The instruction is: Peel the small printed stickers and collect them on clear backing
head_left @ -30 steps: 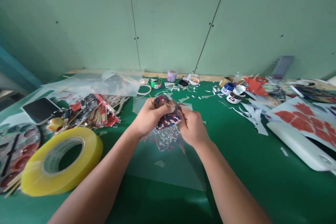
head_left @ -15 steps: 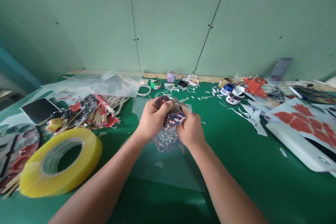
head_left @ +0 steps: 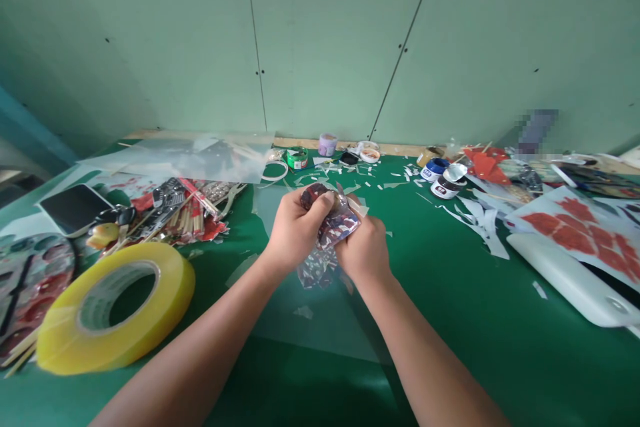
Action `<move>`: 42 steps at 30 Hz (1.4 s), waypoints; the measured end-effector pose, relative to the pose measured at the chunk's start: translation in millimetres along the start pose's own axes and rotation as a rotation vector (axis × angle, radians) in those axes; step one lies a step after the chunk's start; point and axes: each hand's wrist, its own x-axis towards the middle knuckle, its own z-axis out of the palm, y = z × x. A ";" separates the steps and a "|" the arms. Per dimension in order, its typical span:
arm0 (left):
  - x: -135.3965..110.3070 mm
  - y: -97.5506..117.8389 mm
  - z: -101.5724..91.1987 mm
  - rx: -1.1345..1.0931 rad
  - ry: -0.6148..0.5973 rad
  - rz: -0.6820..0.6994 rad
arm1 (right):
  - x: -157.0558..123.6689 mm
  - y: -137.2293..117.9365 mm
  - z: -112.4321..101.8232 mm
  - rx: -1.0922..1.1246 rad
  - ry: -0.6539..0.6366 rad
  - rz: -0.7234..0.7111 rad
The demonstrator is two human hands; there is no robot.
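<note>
A dark red and purple patterned, shiny piece (head_left: 336, 225) is held in front of me, pinched from both sides. My left hand (head_left: 296, 228) is closed around its left side, the thumb pressed on top. My right hand (head_left: 365, 243) grips the right side; most of its fingers are hidden behind the piece. Beneath the hands lies a translucent sheet (head_left: 310, 333) on the green table. Just under the piece shows a similar patterned patch (head_left: 316, 270); whether it is a reflection or a separate part I cannot tell.
To the left lie a big yellow tape roll (head_left: 173, 280), a paint palette (head_left: 55, 280), a phone (head_left: 75, 210) and bundled sticks (head_left: 193, 213). Paint jars (head_left: 443, 188) and paper scraps (head_left: 395, 185) are farther back. A white-handled tool (head_left: 565, 277) and red-painted paper (head_left: 565, 223) lie right.
The patterned piece has shifted slightly right and turned, showing more of its shiny, lighter face. Both hands stay in nearly the same place, still gripping it.
</note>
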 end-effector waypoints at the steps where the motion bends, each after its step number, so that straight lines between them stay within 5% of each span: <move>1: 0.0 0.1 0.2 -0.002 0.005 0.003 | 0.3 -0.2 -0.5 0.003 -0.001 -0.004; 7: 0.5 -0.3 -0.9 -0.037 0.038 -0.022 | 2.6 -1.6 -3.1 0.021 -0.032 0.000; 33: 4.3 3.9 -12.5 -0.005 -0.172 -0.065 | 6.3 7.0 -12.3 0.134 -0.120 -0.102; 42: 5.4 3.9 -10.8 -0.074 -0.116 -0.033 | 3.8 3.3 -7.4 0.141 -0.045 -0.099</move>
